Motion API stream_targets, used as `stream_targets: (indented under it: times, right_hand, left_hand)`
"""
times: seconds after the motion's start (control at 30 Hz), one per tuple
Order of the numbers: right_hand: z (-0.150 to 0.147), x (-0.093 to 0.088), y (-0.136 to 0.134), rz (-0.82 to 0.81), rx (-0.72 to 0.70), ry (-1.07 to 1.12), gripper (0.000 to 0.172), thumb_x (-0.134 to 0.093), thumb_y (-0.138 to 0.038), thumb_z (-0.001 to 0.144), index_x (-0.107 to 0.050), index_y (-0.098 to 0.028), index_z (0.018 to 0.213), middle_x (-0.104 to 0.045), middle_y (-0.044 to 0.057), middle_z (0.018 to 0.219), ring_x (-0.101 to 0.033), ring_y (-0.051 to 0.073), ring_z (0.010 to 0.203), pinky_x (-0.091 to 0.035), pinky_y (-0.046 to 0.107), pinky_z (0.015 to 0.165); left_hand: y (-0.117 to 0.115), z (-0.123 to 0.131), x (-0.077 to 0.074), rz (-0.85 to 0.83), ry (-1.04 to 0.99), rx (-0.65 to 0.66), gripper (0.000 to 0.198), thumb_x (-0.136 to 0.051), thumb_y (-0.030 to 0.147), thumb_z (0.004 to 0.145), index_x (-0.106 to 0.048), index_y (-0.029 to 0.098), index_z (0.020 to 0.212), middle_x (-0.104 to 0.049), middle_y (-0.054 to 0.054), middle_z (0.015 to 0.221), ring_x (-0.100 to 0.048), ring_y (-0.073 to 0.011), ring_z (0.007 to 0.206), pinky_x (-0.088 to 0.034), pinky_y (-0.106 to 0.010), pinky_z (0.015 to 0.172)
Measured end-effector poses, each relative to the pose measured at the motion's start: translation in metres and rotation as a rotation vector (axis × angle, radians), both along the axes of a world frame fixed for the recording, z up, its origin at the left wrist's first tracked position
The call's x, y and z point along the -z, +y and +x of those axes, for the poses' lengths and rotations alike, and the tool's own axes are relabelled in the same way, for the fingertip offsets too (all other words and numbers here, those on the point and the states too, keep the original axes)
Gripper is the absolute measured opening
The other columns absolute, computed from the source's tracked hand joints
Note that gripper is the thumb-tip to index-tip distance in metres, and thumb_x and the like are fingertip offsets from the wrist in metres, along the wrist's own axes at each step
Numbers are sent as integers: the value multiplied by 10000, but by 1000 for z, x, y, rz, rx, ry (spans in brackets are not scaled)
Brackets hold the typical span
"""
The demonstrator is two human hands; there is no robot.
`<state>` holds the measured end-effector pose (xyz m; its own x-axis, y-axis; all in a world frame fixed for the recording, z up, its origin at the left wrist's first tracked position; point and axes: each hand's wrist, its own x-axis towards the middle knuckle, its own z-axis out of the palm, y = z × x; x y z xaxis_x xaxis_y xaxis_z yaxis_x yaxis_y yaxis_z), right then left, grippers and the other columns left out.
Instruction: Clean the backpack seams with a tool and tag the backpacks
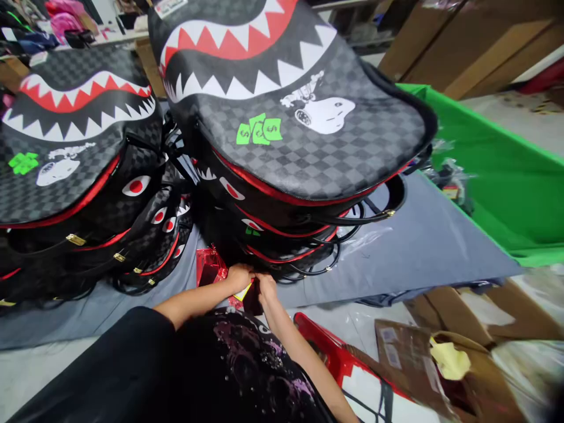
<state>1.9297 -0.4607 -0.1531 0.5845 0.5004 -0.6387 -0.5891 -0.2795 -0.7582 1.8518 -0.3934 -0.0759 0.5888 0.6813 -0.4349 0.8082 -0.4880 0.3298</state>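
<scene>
My left hand and my right hand are pinched together close to my body at the near edge of a grey cloth. Between their fingers is a small red and yellow tag or wrapper. A shiny red foil piece lies just left of my left hand. Directly behind my hands rises a stack of black checkered shark-mouth backpacks. My black printed shirt fills the bottom of the view.
A second stack of the same backpacks stands to the left. A green sheet lies at the right. On the floor are a red plastic stool, flattened cardboard and a yellow scrap.
</scene>
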Motion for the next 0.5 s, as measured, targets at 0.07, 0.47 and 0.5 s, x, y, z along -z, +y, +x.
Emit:
stream_targets:
  times: [0.07, 0.47, 0.5]
  right_hand:
    - [-3, 2, 0, -1, 7, -3, 116, -678, -234, 594, -577, -198, 637, -642, -19, 588, -573, 145, 566, -446, 258, 564]
    - [-11, 11, 1, -52, -40, -123, 243, -613, -371, 926, -637, -131, 955, -659, 11, 890, -628, 121, 732, -544, 279, 661]
    - [-11, 10, 2, -51, -48, -154, 255, -610, -377, 928, -638, -132, 993, -662, 20, 929, -634, 128, 758, -550, 286, 672]
  left_hand:
    - [0, -1, 0, -2, 14, -2, 308, -504, 351, 941, -687, 214, 1148, -703, -106, 1145, -648, -247, 1084, -514, -343, 905]
    - [-1, -7, 4, 11, -2, 71, 324, -428, 231, 959, -610, 138, 1211, -709, -143, 1086, -682, -249, 1015, -522, -349, 860]
    - [-1, -7, 4, 12, -7, 75, 331, -432, 233, 958, -598, 134, 1227, -709, -147, 1079, -684, -252, 1009, -524, -351, 852]
